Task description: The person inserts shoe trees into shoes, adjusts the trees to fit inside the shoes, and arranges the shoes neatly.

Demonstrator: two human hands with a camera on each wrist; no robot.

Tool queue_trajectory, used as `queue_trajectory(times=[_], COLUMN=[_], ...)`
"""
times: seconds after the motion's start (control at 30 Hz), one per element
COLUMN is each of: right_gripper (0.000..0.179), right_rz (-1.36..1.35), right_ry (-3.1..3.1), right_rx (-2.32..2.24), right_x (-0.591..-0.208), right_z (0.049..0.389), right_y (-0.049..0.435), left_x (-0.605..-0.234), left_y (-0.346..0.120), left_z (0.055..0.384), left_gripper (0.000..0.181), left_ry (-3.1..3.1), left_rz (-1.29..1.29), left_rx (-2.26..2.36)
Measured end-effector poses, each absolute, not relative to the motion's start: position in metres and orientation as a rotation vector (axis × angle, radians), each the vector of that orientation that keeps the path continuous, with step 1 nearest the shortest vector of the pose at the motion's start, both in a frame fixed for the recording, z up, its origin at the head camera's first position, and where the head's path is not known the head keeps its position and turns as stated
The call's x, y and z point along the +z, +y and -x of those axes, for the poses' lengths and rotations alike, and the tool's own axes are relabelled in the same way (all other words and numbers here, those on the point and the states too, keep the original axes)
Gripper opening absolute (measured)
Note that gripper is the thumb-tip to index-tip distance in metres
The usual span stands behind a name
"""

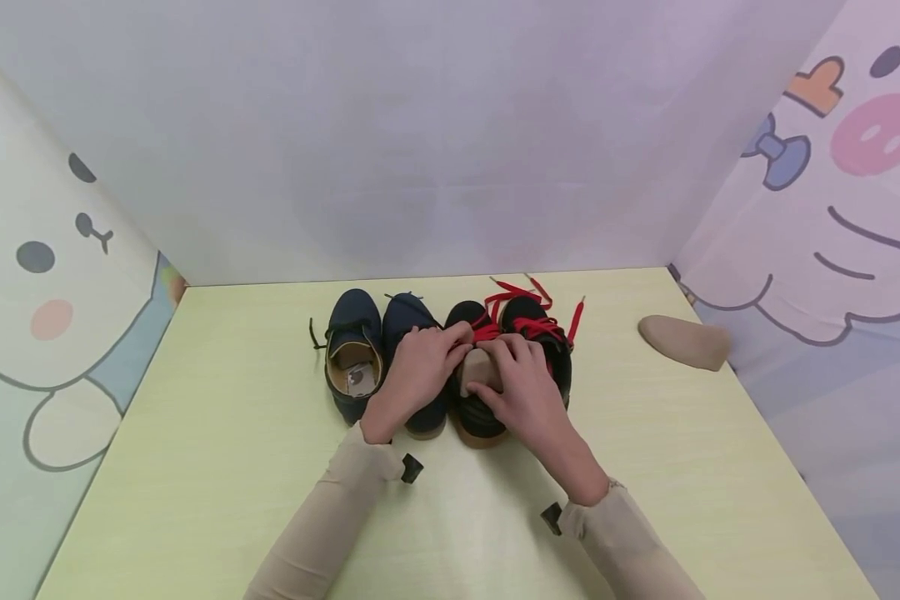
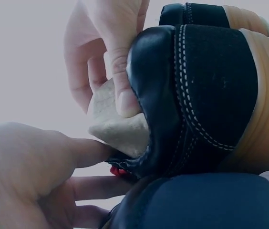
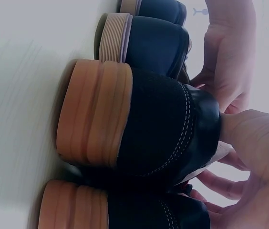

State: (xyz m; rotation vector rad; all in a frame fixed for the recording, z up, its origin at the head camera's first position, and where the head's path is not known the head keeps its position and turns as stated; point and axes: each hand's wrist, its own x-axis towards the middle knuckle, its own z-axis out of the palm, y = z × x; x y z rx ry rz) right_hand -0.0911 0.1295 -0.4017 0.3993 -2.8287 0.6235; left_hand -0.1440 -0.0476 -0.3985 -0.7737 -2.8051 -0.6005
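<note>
Toward the middle of the table stands a black shoe [image 1: 480, 427] with red laces and a tan sole, its heel toward me. A beige insole [image 1: 480, 372] sticks up out of its opening, folded at the heel end in the left wrist view. My right hand [image 1: 522, 387] grips this insole, thumb [image 2: 126, 98] on its near face and fingers behind. My left hand [image 1: 417, 364] pinches the shoe's collar edge beside the laces, thumb and forefinger on either side. The front of the insole is hidden inside the shoe.
The second black shoe [image 1: 562, 371] stands close on the right, its red laces [image 1: 536, 327] loose. On the left are two navy shoes, one in full view [image 1: 354, 310], the other [image 1: 426, 419] partly under my left arm. Another beige insole [image 1: 684, 342] lies near the table's right edge.
</note>
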Motion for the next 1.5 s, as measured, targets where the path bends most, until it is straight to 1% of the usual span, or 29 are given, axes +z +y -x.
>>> queue_trajectory(times=[0.73, 1.03, 1.5], right_gripper=[0.053, 0.062, 0.067], right_rz=[-0.368, -0.355, -0.376], right_ry=[-2.81, -2.857, -2.873], right_rx=[0.51, 0.426, 0.292], right_x=[-0.404, -0.401, -0.399], right_z=[0.097, 0.104, 0.11], right_y=[0.123, 0.118, 0.115], left_x=[-0.399, -0.398, -0.398], left_y=[-0.048, -0.048, -0.049], left_z=[0.145, 0.146, 0.144], left_gripper=[0.01, 0.009, 0.008], left_ry=[-2.808, -2.806, -2.813], left_rz=[0.792, 0.786, 0.764], left_rx=[-0.616, -0.627, -0.609])
